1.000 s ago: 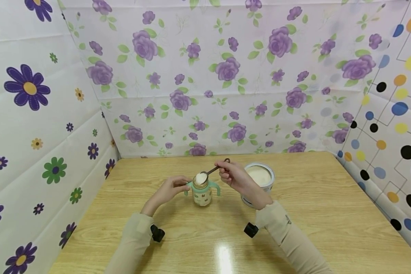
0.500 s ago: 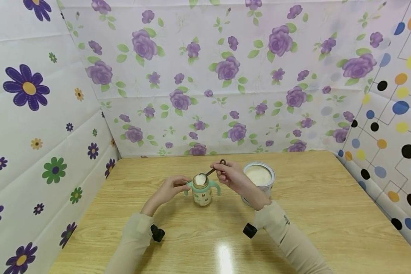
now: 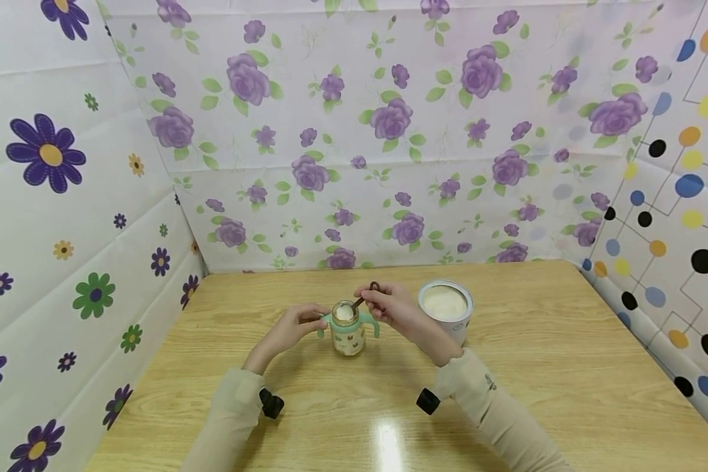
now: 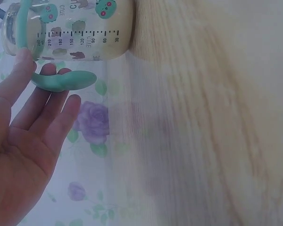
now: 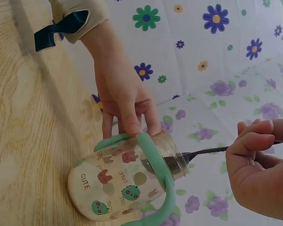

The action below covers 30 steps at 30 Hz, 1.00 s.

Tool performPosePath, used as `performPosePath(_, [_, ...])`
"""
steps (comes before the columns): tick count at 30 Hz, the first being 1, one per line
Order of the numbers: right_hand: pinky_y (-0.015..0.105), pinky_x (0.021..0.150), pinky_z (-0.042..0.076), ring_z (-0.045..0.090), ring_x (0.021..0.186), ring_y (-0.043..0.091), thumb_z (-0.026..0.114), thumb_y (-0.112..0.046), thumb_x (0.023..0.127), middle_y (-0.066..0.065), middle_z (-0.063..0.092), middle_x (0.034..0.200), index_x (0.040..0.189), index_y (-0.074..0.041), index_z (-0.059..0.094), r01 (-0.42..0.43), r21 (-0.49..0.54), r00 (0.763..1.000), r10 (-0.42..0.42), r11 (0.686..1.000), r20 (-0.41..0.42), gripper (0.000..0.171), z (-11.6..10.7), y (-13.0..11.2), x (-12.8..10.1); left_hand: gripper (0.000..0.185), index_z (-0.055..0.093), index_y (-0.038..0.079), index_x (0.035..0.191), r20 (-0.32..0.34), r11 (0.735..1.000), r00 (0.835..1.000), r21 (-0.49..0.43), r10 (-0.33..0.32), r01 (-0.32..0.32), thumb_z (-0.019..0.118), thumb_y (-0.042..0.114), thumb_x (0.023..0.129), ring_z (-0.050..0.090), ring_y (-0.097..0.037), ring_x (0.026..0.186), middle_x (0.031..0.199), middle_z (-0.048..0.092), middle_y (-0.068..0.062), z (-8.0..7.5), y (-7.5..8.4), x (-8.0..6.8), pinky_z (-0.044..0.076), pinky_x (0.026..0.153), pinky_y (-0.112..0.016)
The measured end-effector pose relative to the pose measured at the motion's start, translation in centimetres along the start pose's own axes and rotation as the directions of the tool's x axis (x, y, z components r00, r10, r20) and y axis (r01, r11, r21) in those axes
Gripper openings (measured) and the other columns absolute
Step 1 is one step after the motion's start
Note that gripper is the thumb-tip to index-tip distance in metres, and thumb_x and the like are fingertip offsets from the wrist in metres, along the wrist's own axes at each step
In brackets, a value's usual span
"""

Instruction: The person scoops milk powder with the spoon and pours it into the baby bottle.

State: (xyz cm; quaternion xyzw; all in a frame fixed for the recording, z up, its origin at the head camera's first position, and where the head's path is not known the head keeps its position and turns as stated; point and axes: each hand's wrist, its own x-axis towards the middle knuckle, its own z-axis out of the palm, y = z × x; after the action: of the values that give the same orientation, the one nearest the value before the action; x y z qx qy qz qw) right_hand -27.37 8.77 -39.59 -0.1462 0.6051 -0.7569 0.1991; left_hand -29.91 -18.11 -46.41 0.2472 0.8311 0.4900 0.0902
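- We see the bottle (image 3: 349, 344) standing upright and uncapped on the worktop, around its middle from left to right and toward the far edge.
- We make out its left handle (image 4: 80, 80) and right handle (image 3: 373, 324), both green, plus small printed animals and a measuring scale.
- We find the spoon (image 5: 210, 150) tilted, its bowl inside the bottle's mouth, where something white and powdery shows.
- Our left hand (image 3: 297, 326) has its grip pinching the left handle, thumb in front and fingers behind.
- Our right hand (image 3: 394, 308) has its grip curled round the spoon's dark stem, just right of the bottle.
- We see the tin (image 3: 461, 328) to the right, open and holding pale powder, partly hidden by our right forearm.
- Beneath everything we have the wood-grain worktop (image 3: 537, 354).
- We face a purple-flowered cloth (image 3: 484, 223) beyond the far edge.
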Motion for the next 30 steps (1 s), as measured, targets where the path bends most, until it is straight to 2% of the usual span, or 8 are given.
performPosePath(5, [0.013,0.047,0.036,0.042,0.054,0.002,0.049,-0.013,0.102,-0.004,0.051,0.072,0.110,0.003,0.059,-0.001,-0.005,1.000,0.001,1.000,0.003,0.021,0.0,0.2,-0.1,0.032,0.061,0.005,0.127,0.005,1.000,1.000,-0.013,-0.012,0.013,0.059,0.012,0.096,0.061,-0.036,0.115,0.123,0.064,-0.019,0.0,0.3,0.0,0.053,0.096,-0.047])
performPosePath(9, [0.013,0.046,0.035,0.042,0.053,0.002,0.047,-0.013,0.102,-0.004,0.051,0.072,0.116,0.008,0.057,0.007,-0.019,1.000,-0.007,1.000,0.010,0.027,-0.1,0.5,0.0,0.031,0.061,0.001,0.126,0.015,1.000,1.000,-0.008,-0.007,0.007,0.059,0.009,0.096,0.062,-0.037,0.113,0.121,0.064,-0.021,-0.1,2.1,-0.6,0.054,0.093,-0.046])
performPosePath(12, [0.013,0.046,0.035,0.041,0.053,0.002,0.047,-0.013,0.103,-0.004,0.051,0.070,0.118,0.010,0.056,0.012,-0.028,1.000,-0.011,1.000,0.015,0.029,-0.1,0.6,-0.1,0.032,0.061,0.003,0.127,0.009,1.000,1.000,-0.004,0.002,-0.002,0.060,0.012,0.096,0.062,-0.035,0.114,0.121,0.064,-0.020,-0.1,1.8,-0.6,0.054,0.094,-0.045])
performPosePath(16, [0.014,0.046,0.033,0.041,0.053,0.002,0.047,-0.015,0.103,-0.005,0.050,0.069,0.117,0.008,0.058,0.006,-0.035,1.000,-0.006,0.999,0.024,0.029,0.1,0.7,-0.1,0.033,0.062,0.008,0.127,-0.005,1.000,1.000,-0.005,0.001,-0.001,0.061,0.019,0.096,0.062,-0.032,0.115,0.122,0.065,-0.016,0.1,0.0,-0.1,0.053,0.095,-0.043])
performPosePath(26, [0.016,0.048,0.031,0.040,0.054,0.002,0.048,-0.018,0.103,-0.006,0.049,0.070,0.125,0.014,0.052,-0.001,-0.054,0.998,0.005,0.999,0.067,0.039,0.1,1.1,-0.1,0.034,0.062,0.008,0.127,-0.011,1.000,1.000,0.001,0.015,-0.015,0.061,0.021,0.096,0.064,-0.030,0.109,0.121,0.065,-0.017,0.1,-0.3,0.0,0.055,0.092,-0.041])
performPosePath(30, [0.015,0.047,0.032,0.040,0.055,0.003,0.048,-0.019,0.103,-0.006,0.049,0.070,0.124,0.012,0.054,0.001,-0.068,0.998,0.003,0.998,0.059,0.038,0.1,1.2,-0.1,0.034,0.062,0.007,0.127,-0.007,1.000,1.000,-0.004,0.020,-0.020,0.061,0.021,0.096,0.065,-0.032,0.106,0.119,0.066,-0.018,0.1,-0.3,0.0,0.055,0.090,-0.046])
